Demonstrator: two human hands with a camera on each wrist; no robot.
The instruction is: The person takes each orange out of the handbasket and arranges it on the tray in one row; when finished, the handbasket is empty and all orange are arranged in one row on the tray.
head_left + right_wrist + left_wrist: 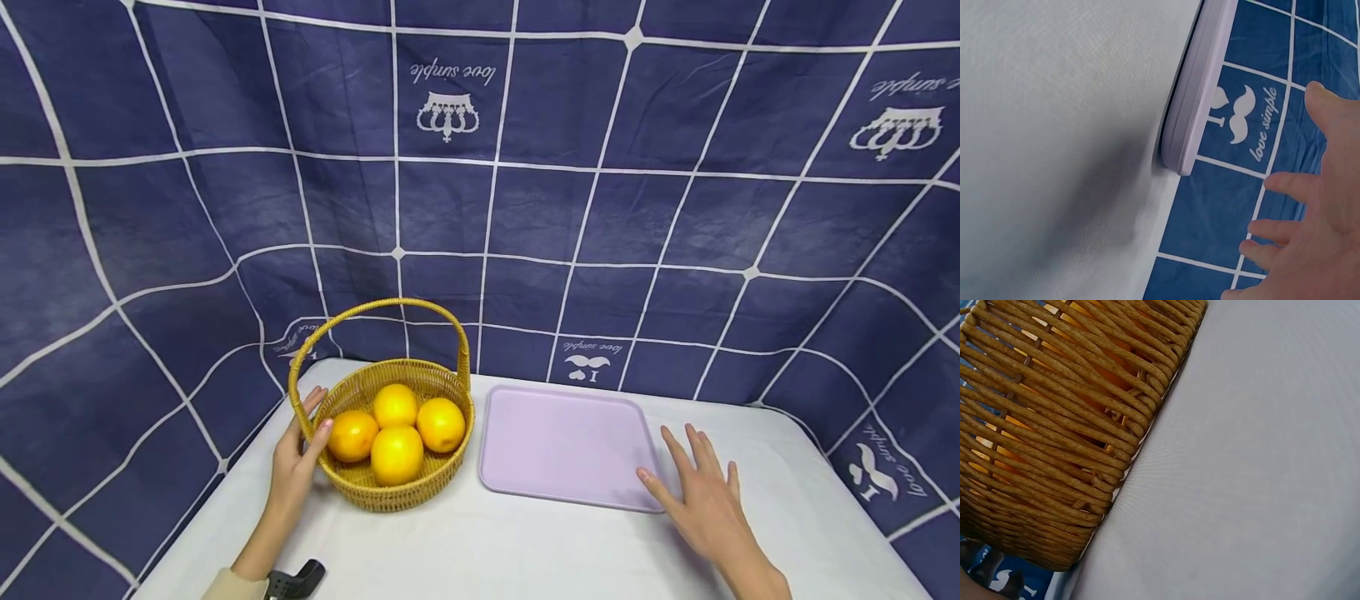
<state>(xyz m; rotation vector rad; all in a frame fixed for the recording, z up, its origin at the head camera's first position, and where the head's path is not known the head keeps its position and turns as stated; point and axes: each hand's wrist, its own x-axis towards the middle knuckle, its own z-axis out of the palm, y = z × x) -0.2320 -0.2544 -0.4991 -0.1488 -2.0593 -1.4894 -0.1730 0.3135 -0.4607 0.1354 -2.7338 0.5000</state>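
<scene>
A golden wicker basket (397,498) with a tall arched handle stands on the left of the table, also close up in the left wrist view (1079,419). Several oranges (397,454) lie inside it. My left hand (294,462) is at the basket's left side, thumb by the rim near the handle's base, fingers extended and partly behind the handle. To the right of the basket lies a pale lilac rectangular tray (566,446). Over its right front corner, my right hand (708,500) hovers with fingers spread and nothing held; the right wrist view shows the same spread fingers.
A white cloth covers the table (480,550). Behind and on both sides hangs a navy curtain (555,208) with white grid lines. A black wristband (296,579) is on the left wrist.
</scene>
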